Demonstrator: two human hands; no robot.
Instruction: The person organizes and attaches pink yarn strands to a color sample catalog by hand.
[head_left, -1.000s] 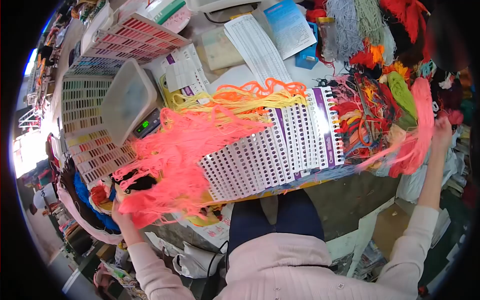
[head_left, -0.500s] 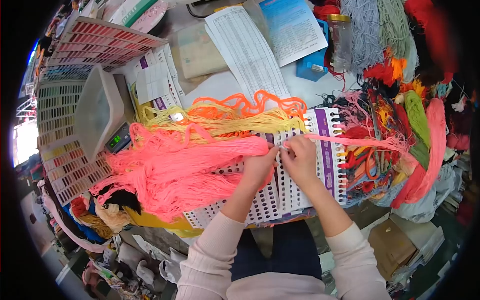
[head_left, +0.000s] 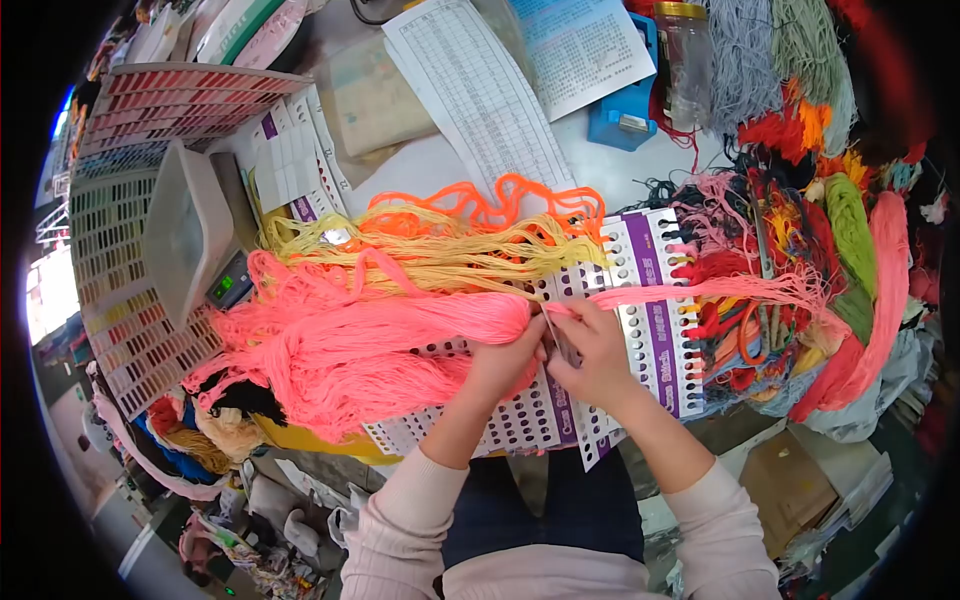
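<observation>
My left hand (head_left: 503, 362) is closed around the near end of a thick bundle of bright pink thread (head_left: 400, 325), which spreads leftwards over the table. Close beside it, the bent fingers of my right hand (head_left: 592, 355) grip a narrow white punched thread card (head_left: 597, 445), tilted with its lower corner past the table edge. A pink strand (head_left: 690, 290) runs from the fingertips to the right. A small greyish edge shows between my hands, too hidden to name. More punched cards with purple bands (head_left: 655, 320) lie beneath, the right one carrying colored threads in its holes.
Yellow thread (head_left: 480, 250) and orange thread (head_left: 480, 195) lie behind the pink. At left stand a white tray (head_left: 190, 235) on a scale and color-chart panels (head_left: 120, 240). Papers (head_left: 475, 85), a blue tape dispenser (head_left: 622, 120) and a jar (head_left: 685, 70) are behind; hanks (head_left: 845, 230) crowd the right.
The narrow card under my right hand has turned and slid towards me, past the table edge. Both hands have lowered slightly. The view has shifted a little.
</observation>
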